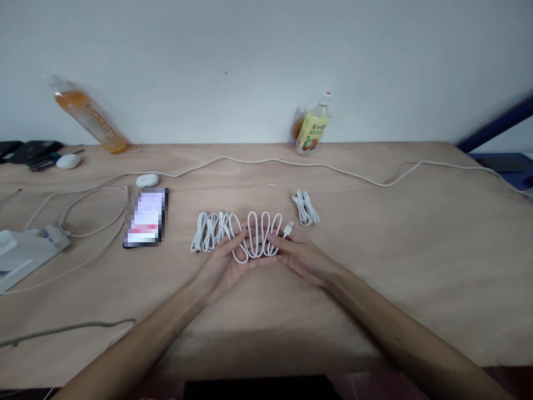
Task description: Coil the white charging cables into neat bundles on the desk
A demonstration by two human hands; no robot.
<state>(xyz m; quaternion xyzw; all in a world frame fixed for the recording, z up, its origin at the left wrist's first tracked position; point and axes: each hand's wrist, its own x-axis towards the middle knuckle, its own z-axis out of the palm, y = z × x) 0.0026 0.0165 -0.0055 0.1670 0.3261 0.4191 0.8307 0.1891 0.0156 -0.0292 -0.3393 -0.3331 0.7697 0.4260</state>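
A white USB cable (261, 235), folded into several loose loops, is held between my two hands above the table. My left hand (227, 264) is closed on its left loops, thumb on top and fingers beneath. My right hand (297, 253) pinches the right-hand loops with its thumb, and the metal USB plug (288, 228) sticks up beside it. Just left of the loops lie several bundled white cables (204, 231), side by side and partly behind the held cable. Another bundled white cable (305, 208) rests apart, beyond my right hand.
A phone (146, 216) and a white earbud case (147, 180) lie to the left. A long white cord (272, 160) crosses the back. Two bottles lean on the wall, one orange (91, 116), one yellow-labelled (313, 129). A white power strip (31, 253) sits far left.
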